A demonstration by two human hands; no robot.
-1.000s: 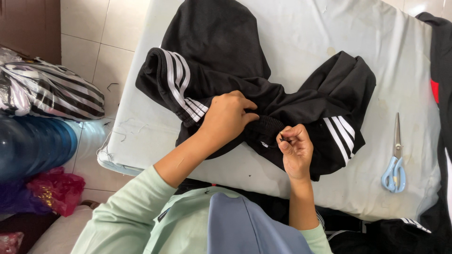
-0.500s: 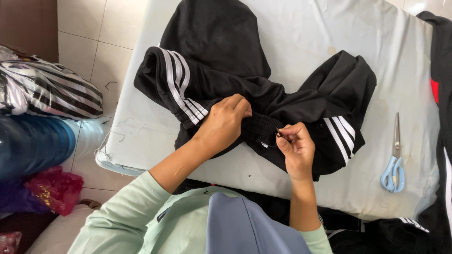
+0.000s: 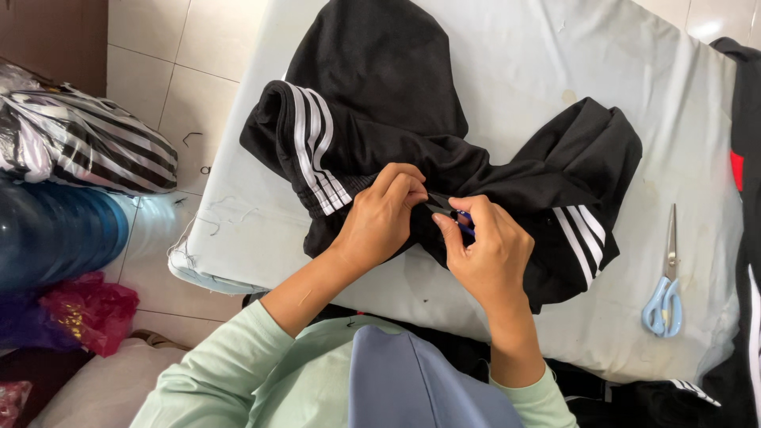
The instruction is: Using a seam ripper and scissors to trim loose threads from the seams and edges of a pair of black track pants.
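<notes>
A pale cloth-covered worktop (image 3: 507, 71) carries a black garment with white stripes (image 3: 380, 95), bunched and sprawling left to right across it. The left hand (image 3: 379, 218) pinches a fold of its fabric, fingers curled shut. The right hand (image 3: 491, 254) grips a small blue tool (image 3: 464, 220) against the cloth. Light-blue scissors (image 3: 664, 295) lie apart, blades pointing away.

Left hand (image 3: 380, 218) and right hand (image 3: 487, 250) close together, fingertips pinched, wrists bent inward.
</notes>
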